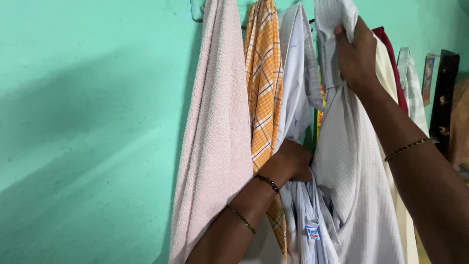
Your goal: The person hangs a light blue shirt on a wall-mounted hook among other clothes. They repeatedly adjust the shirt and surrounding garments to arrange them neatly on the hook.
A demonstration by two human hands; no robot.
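Clothes hang in a row against a green wall. My right hand (355, 55) is raised high and shut on the upper part of a white fine-checked shirt (352, 166). My left hand (292, 160) reaches in lower down, its fingers closed into the folds of a plain white shirt (296, 88) that hangs just left of the checked one. An orange plaid cloth (264, 83) and a pale pink towel (215, 127) hang to the left of my left wrist. Both wrists wear thin bangles.
Right of the checked shirt hang a cream garment (386, 73), a dark red one (391, 54) and a light checked one (413, 88). A dark wooden piece with brass studs (444, 93) stands at the far right. The green wall (88, 132) fills the left.
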